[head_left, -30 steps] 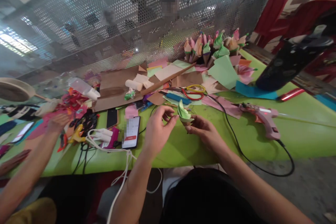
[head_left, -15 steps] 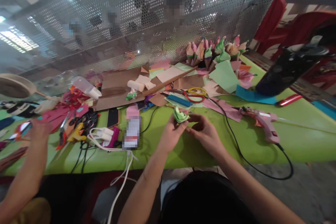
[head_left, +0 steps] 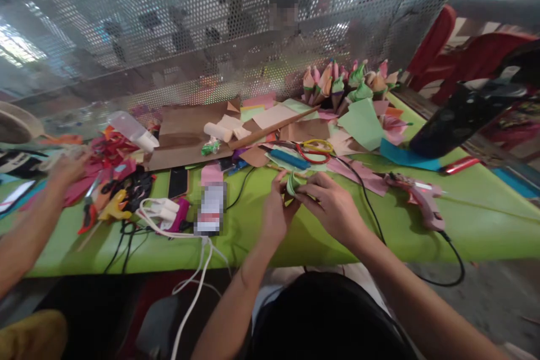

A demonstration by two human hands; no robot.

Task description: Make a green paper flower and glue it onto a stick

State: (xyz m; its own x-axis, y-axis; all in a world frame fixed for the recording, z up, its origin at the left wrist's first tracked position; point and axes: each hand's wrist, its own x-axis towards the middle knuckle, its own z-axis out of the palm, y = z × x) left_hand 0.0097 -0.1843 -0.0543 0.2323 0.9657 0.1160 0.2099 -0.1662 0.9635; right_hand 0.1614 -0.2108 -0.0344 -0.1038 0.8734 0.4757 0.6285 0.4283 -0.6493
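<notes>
I am holding a curled piece of light green paper [head_left: 292,185] with the left hand [head_left: 276,215], above the near part of the green table [head_left: 248,244]. Its thumb and fingers are bending around the piece, opening only as wide as the paper is needing. With the right hand [head_left: 335,205] I am reaching to the same piece from the other side: the fingers are lying close together and their tips are touching its edge, but whether they are also pinching it, I cannot tell.

Just beyond the hands, a blue tool [head_left: 289,158] is lying beside a red looped handle [head_left: 313,157]. To the right, a pink glue gun [head_left: 427,199] is resting on the table, with its black cord hanging over the edge. To the left, a phone [head_left: 211,211] is lying with its screen up. At the back, many paper cones [head_left: 337,87] with swirled tops are standing close together. Far to the left, another person's hand [head_left: 70,166] is reaching toward red scraps [head_left: 110,152].
</notes>
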